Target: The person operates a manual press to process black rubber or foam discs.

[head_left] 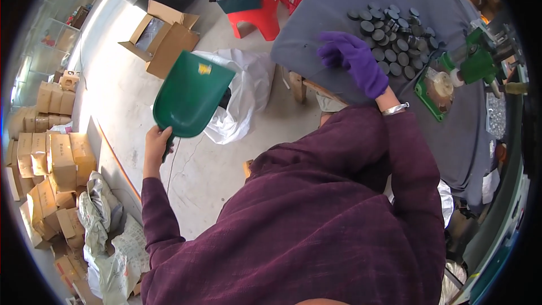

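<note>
Head view. Left hand (156,142) at 9 o'clock is closed around the handle of a green scoop (192,95), blade held up over the floor toward a white bag (241,93) at 12 o'clock of it. Whether the scoop is loaded cannot be told; only its back shows. Right hand (354,62), in a purple glove, hovers with fingers loosely curled and holding nothing, over the grey-covered surface (327,17) at 1 o'clock, just left of a heap of dark round discs (392,36).

Progress, as a judgement: discs are already piled on the surface, a green press tool (471,65) sits at 3 o'clock of them, and scooping looks midway.

Counts: one scoop, one white bag, one red stool (259,17), one open cardboard box (164,36), roughly thirty-odd discs, many stacked cartons (53,158) at 8 o'clock.
</note>
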The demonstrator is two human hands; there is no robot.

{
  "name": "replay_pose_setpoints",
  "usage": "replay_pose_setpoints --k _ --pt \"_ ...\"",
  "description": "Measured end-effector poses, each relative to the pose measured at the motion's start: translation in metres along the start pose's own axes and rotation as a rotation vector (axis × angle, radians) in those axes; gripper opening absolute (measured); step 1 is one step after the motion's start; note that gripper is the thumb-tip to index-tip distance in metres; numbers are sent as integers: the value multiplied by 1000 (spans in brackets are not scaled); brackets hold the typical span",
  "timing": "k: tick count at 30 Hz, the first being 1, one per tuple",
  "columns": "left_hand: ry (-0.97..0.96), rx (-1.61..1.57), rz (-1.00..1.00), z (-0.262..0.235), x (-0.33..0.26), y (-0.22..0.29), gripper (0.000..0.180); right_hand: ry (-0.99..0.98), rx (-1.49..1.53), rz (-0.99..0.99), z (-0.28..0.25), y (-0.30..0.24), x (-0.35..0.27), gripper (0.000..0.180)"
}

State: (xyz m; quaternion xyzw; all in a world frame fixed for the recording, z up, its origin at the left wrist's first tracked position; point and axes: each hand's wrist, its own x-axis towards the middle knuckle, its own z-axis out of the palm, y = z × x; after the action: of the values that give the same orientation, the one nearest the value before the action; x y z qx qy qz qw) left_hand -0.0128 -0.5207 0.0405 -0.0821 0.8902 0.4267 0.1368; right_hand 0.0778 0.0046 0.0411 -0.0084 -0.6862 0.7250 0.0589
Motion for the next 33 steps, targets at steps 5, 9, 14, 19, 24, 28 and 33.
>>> replay_pose_setpoints --k 5,9,14,19,24,28,33 --pt "143 465 -74 5 -19 -25 24 16 66 8 4 6 -1 34" --pt "404 987 37 56 -10 -6 32 60 47 9 4 3 -3 34" --pt "214 947 14 131 13 -24 35 28 114 0 4 6 -1 34" --pt "137 892 -48 135 24 -76 38 51 116 9 4 7 -1 34" --pt "-77 637 -264 113 19 -57 33 67 35 27 4 -1 -1 34" --pt "-71 817 -104 144 66 -40 28 76 48 1 9 5 2 33" --pt "76 772 -121 191 111 -12 28 108 41 28 7 2 -2 34"
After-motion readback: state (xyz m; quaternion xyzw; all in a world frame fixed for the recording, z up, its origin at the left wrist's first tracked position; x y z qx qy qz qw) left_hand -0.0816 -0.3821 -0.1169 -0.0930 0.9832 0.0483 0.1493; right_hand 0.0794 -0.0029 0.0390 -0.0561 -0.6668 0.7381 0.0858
